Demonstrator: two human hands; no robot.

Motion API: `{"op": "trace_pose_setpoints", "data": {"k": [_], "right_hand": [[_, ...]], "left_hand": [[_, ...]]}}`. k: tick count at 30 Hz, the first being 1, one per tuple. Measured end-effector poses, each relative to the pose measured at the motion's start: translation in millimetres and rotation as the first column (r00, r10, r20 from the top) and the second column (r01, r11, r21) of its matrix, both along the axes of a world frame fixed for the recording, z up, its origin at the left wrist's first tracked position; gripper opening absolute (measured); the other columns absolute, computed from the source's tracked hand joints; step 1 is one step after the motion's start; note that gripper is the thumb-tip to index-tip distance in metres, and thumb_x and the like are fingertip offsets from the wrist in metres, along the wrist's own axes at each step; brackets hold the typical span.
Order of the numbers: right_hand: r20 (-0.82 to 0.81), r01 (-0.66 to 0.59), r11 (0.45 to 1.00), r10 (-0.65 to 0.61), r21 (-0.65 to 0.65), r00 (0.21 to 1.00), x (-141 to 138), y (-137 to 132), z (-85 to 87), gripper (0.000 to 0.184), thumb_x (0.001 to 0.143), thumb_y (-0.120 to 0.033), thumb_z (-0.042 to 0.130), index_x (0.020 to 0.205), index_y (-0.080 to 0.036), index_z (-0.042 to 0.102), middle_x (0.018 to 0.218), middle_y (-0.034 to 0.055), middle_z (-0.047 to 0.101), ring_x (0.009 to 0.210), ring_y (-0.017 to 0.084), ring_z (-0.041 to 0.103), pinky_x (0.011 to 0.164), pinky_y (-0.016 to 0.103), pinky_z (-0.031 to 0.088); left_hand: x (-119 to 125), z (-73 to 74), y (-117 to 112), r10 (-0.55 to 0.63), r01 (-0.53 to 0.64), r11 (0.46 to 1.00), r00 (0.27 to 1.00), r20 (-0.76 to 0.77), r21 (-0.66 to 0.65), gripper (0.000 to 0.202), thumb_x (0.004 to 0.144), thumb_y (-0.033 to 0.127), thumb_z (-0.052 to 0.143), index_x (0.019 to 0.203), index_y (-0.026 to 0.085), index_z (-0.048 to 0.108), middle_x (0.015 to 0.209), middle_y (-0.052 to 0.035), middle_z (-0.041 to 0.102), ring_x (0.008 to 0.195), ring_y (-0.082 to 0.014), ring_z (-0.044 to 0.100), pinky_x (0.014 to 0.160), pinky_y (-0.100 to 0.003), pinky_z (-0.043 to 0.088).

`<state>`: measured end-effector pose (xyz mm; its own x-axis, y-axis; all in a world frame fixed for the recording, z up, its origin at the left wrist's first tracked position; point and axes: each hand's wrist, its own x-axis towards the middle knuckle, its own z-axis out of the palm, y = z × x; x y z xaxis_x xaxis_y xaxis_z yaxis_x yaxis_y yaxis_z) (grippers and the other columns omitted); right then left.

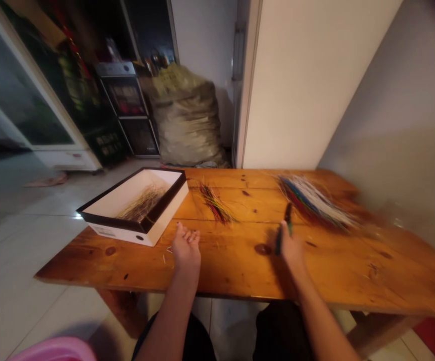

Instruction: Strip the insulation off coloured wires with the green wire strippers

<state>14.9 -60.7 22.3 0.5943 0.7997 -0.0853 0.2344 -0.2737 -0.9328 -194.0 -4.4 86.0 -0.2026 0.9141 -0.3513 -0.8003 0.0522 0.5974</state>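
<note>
The small bundle (pixel 216 204) slants ahead-right of the nearer left hand (pixel 186 244), whose curled fingers' hold is unclear; right hand (pixel 291 245) grips a dark tool (pixel 288 213).

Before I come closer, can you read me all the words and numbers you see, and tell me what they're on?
None can be read:
Label on the white box: too small and blurred.
Dark oval on that box: any lettering is too small.
Pale marks on the dark panel behind: like two rows of writing, too blurred.
Pale mark on the black cabinet: too small.
</note>
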Motion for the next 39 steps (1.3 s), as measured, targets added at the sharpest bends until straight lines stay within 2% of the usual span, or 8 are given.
{"op": "trace_pose_setpoints", "data": {"k": [3,8,16,22,24,27,33,39], "right_hand": [[0.317,0.154,0.966,-0.082,-0.208,0.945,26,3,-0.8,0.065,0.080,-0.066,0.028,0.095,-0.012,0.063,0.085,0.0178,0.067,0.085,0.030,0.062,0.072,0.037,0.042],[0.667,0.164,0.964,0.018,-0.209,0.745,27,17,8.0,0.062,0.082,-0.057,0.039,0.116,-0.007,0.052,0.111,0.0243,0.057,0.104,0.035,0.054,0.084,0.042,0.038],[0.736,0.180,0.952,0.062,-0.246,0.674,48,25,-15.0,0.058,0.078,-0.055,0.048,0.115,-0.010,0.051,0.108,0.0240,0.056,0.103,0.037,0.052,0.084,0.049,0.036],[0.555,-0.079,0.997,0.054,0.022,0.830,47,14,-15.8,0.072,0.072,-0.060,0.052,0.126,-0.012,0.047,0.126,0.0207,0.050,0.118,0.035,0.044,0.095,0.050,0.034],[0.386,-0.301,0.929,0.203,0.214,0.900,21,6,-2.0,0.067,0.075,-0.056,0.052,0.130,-0.018,0.045,0.132,0.0151,0.048,0.121,0.030,0.044,0.100,0.046,0.033],[0.007,-0.537,0.764,0.573,0.358,0.819,-30,-2,18.8,0.050,0.080,-0.047,0.056,0.126,-0.028,0.052,0.121,0.0075,0.059,0.101,0.022,0.059,0.092,0.041,0.043],[-0.519,-0.176,0.766,0.566,0.618,0.640,-77,2,32.4,0.033,0.077,-0.043,0.061,0.104,-0.025,0.068,0.082,0.0025,0.064,0.066,0.012,0.056,0.059,0.025,0.050],[-0.624,-0.004,0.781,0.502,0.625,0.598,-62,0,47.2,0.023,0.069,-0.039,0.071,0.082,-0.020,0.072,0.076,0.0028,0.062,0.068,0.011,0.055,0.056,0.021,0.048]], "left_hand": [[-10,3.1,-1,-0.074,0.070,0.996,0.993,0.095,0.047,0.039,0.088,0.024,0.047,0.054,0.018,0.027,0.043,0.0094,0.023,0.038,-0.0045,0.022,0.057,-0.020,0.038],[-1,8.1,-4,-0.188,0.143,0.975,0.940,0.286,0.171,0.040,0.092,0.022,0.037,0.054,0.017,0.027,0.044,0.0071,0.025,0.040,-0.0052,0.026,0.059,-0.021,0.040],[8,13.9,-10,-0.326,0.150,0.916,0.818,0.474,0.372,0.038,0.094,0.019,0.031,0.056,0.016,0.030,0.049,0.0054,0.029,0.045,-0.0044,0.031,0.059,-0.019,0.042],[20,13.2,-14,-0.349,0.178,0.920,0.776,0.525,0.348,0.038,0.093,0.021,0.032,0.055,0.017,0.031,0.050,0.0054,0.028,0.047,-0.0042,0.032,0.059,-0.019,0.043],[26,12.2,-15,-0.341,0.190,0.929,0.770,0.539,0.317,0.038,0.093,0.021,0.032,0.055,0.016,0.031,0.050,0.0053,0.028,0.047,-0.0044,0.033,0.060,-0.020,0.044],[37,11.8,-18,-0.303,0.210,0.951,0.775,0.555,0.226,0.039,0.093,0.021,0.032,0.055,0.017,0.032,0.050,0.0053,0.028,0.047,-0.0046,0.034,0.062,-0.020,0.047],[48,15.1,-19,-0.268,0.264,0.962,0.837,0.477,0.077,0.037,0.092,0.025,0.037,0.055,0.016,0.036,0.057,0.0021,0.039,0.057,-0.0060,0.047,0.066,-0.019,0.049],[56,15.3,-21,-0.372,0.348,0.928,0.851,0.371,0.131,0.039,0.090,0.024,0.039,0.052,0.016,0.039,0.061,-0.0004,0.046,0.066,-0.0081,0.055,0.075,-0.023,0.049]]}}
